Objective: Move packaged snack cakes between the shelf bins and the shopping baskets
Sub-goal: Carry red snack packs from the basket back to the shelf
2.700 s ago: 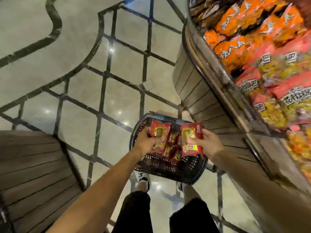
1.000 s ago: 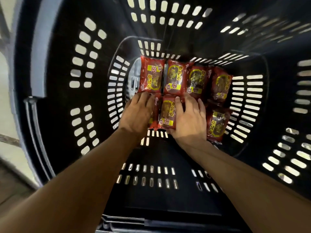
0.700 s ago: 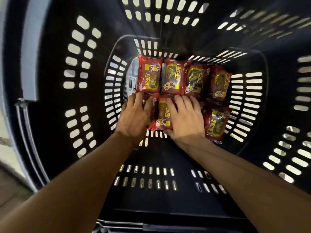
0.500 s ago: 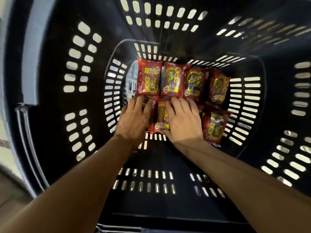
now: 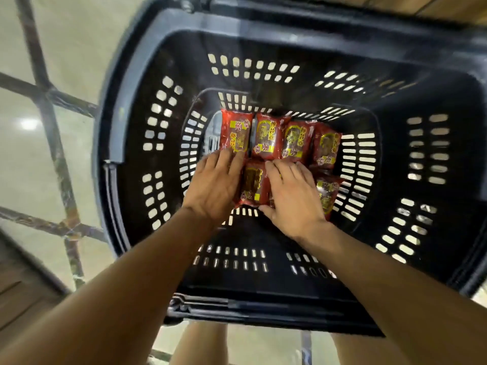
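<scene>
A black perforated shopping basket (image 5: 158,143) stands on the floor below me. Several red snack cake packs lie on its bottom: a far row (image 5: 266,139) side by side, and a nearer row with one pack (image 5: 252,184) showing between my hands and another (image 5: 326,192) at the right. My left hand (image 5: 214,185) lies flat, palm down, at the left end of the near row, its fingertips touching the far-left pack (image 5: 235,135). My right hand (image 5: 292,196) rests flat with spread fingers over a mostly hidden pack, thumb at its near edge.
The basket's grey handle (image 5: 116,101) lies folded along the left rim. Pale tiled floor with dark lines (image 5: 47,106) spreads to the left. Wooden panels show at lower left (image 5: 18,291) and the top right corner (image 5: 432,6). My legs (image 5: 197,343) stand just behind the basket.
Earlier each hand held a red pack above the basket; both then went down to its bottom. Over the last second the hands stay on the packs while the view pulls back.
</scene>
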